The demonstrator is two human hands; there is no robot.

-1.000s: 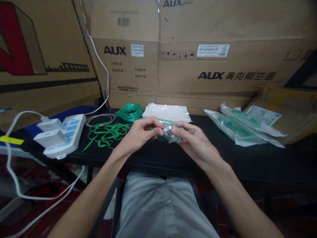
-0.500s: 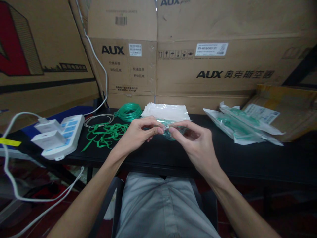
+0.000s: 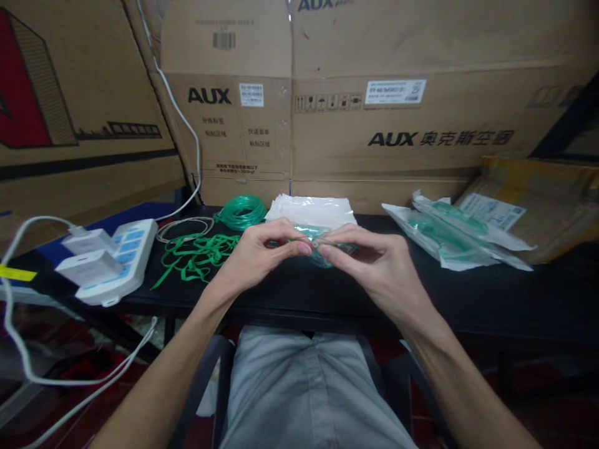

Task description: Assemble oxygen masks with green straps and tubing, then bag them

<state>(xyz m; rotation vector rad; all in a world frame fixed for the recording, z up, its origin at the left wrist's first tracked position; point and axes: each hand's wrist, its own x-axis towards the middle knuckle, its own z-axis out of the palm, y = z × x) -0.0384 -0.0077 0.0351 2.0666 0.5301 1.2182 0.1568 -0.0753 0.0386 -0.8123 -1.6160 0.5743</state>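
My left hand [image 3: 264, 252] and my right hand [image 3: 377, 259] meet above the front of the black table, thumbs and forefingers pinched close together. Between them runs a thin brownish cord [image 3: 331, 241], with a tiny pale piece at the fingertips that is too small to name. Right behind and below the fingers lies a clear green-tinted plastic piece [image 3: 322, 258], perhaps a mask, mostly covered by my hands. Beyond it is a stack of white plastic pouches [image 3: 311, 211]. A coil of clear green tubing [image 3: 241, 211] rests to their left.
A tangle of green elastic straps [image 3: 199, 257] and a loop of pale cord [image 3: 185, 227] lie left. Further left sits a white power strip [image 3: 135, 249] with plugged-in chargers. Sealed pouches with green contents [image 3: 444, 231] lie right, beside a taped carton [image 3: 552, 206]. Large cardboard [image 3: 337, 143] stands behind.
Both hands stay pinched in nearly the same place. More of the thin cord shows at the fingers, and the right hand has shifted slightly right. The whole view has moved a little.
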